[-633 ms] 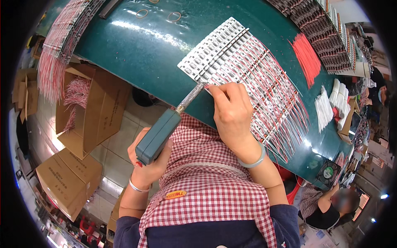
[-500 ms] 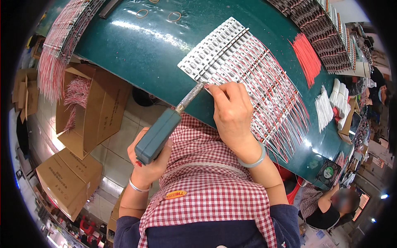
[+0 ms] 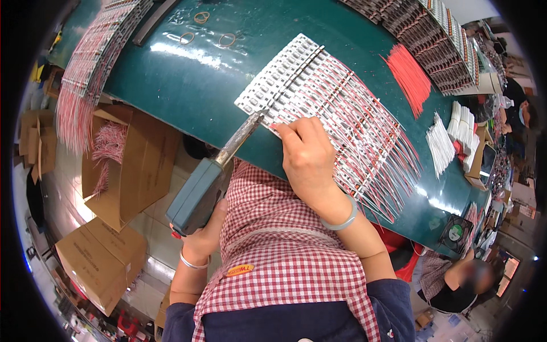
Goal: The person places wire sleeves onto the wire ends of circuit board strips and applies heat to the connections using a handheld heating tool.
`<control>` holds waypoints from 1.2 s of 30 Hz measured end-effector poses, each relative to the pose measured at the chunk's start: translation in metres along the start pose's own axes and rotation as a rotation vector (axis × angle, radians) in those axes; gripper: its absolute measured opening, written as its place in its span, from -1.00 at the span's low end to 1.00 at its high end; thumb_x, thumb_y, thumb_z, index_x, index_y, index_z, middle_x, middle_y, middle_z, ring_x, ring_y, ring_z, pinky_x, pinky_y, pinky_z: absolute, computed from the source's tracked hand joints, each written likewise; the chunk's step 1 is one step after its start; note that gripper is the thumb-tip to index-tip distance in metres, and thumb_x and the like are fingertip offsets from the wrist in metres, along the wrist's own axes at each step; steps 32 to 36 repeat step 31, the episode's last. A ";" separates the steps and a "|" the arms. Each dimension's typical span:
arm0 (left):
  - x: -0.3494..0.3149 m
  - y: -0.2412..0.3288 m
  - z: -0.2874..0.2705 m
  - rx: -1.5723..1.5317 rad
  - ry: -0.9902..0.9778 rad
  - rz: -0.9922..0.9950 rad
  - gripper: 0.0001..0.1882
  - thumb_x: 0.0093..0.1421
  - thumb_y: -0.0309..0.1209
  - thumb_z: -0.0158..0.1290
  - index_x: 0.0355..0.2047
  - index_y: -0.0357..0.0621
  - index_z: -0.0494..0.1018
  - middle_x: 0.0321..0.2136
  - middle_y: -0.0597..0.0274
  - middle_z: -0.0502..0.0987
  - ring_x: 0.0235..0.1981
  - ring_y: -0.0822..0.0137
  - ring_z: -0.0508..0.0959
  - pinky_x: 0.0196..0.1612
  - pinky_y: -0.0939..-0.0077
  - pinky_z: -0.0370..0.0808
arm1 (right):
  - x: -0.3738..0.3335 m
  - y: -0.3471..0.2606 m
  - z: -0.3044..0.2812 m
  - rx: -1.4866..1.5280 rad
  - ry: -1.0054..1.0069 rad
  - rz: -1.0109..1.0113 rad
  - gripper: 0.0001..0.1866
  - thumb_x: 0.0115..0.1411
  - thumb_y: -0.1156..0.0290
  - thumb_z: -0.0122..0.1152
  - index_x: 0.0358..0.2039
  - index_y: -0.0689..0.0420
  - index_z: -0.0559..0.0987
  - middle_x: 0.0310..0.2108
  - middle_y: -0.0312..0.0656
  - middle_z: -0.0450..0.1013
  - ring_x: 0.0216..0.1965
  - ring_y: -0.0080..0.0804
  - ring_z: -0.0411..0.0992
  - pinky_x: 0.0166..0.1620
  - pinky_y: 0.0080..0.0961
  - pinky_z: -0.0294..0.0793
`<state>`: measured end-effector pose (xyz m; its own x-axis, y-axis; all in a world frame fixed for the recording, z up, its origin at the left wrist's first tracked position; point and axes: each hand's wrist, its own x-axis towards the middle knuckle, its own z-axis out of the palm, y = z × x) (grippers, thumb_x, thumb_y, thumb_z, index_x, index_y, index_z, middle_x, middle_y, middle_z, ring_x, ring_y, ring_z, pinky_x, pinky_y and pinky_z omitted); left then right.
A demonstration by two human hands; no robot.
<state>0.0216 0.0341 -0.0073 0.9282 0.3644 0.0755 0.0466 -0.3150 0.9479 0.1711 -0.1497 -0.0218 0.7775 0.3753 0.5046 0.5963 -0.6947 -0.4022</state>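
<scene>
My left hand [image 3: 209,231] grips a teal soldering gun [image 3: 196,191], its metal barrel [image 3: 242,137] pointing up and right. The barrel's tip is at the near left edge of a white circuit board panel [image 3: 285,71]. Just right of that tip, my right hand [image 3: 310,157] has thumb and forefinger pinched on the end of a thin red wire [image 3: 275,126] over the panel's edge. Rows of red and white wires [image 3: 364,131] fan out across the panel to the right. Whether the tip touches the board is too small to tell.
Red wires [image 3: 407,80] and white wire bundles [image 3: 440,145] lie on the green table [image 3: 171,80] at right. Stacked panels [image 3: 421,43] stand far right, wired panels [image 3: 94,62] far left. A small fan [image 3: 456,232] sits near the right edge. Cardboard boxes [image 3: 137,165] stand left.
The soldering gun has shifted left and its tip is a little farther from my right fingertips. My right hand still pinches at the panel's edge. The whole view has shifted slightly.
</scene>
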 end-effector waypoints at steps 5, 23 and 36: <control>0.002 -0.007 0.007 -0.033 0.058 0.027 -0.61 0.08 -0.72 0.18 -0.05 -0.37 0.46 -0.36 0.13 0.55 -0.59 0.51 0.45 -0.57 0.65 0.37 | 0.005 0.014 -0.030 0.064 0.085 0.032 -0.83 -0.04 0.60 0.25 -0.37 0.19 0.62 -0.47 -0.21 0.38 -0.37 -0.25 0.39 -0.36 -0.35 0.41; 0.014 0.021 0.019 -0.292 0.258 -0.196 -0.62 0.07 -0.69 0.20 -0.07 -0.36 0.46 -0.33 0.16 0.56 -0.63 0.52 0.45 -0.60 0.64 0.37 | 0.038 0.175 -0.068 0.038 -0.154 0.215 -0.79 0.12 0.36 0.33 -0.25 0.17 0.62 -0.29 -0.08 0.46 -0.17 -0.07 0.42 -0.08 -0.21 0.41; 0.020 0.028 0.023 -0.497 0.305 -0.239 -0.69 0.06 -0.64 0.26 -0.16 -0.33 0.50 -0.49 0.25 0.55 -0.62 0.52 0.48 -0.57 0.62 0.42 | 0.031 0.169 -0.069 0.038 -0.395 0.380 -0.62 -0.02 0.11 0.50 -0.43 0.08 0.51 -0.24 -0.03 0.41 -0.15 -0.11 0.35 0.05 -0.19 0.35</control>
